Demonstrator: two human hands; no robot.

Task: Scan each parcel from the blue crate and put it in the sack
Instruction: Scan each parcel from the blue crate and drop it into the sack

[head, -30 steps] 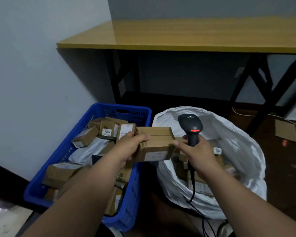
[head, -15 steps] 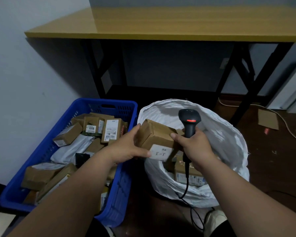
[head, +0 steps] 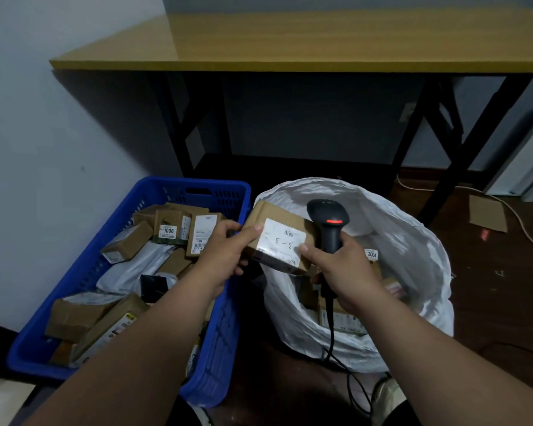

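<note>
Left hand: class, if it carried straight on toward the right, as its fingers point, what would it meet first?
Probably the scanner in the right hand, just beyond the parcel that the left hand holds; depth is unclear.

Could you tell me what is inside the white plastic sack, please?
Inside the white plastic sack lie several brown cardboard parcels, one tagged 3004. Deeper contents are covered by the right hand and the held labelled box.
</note>
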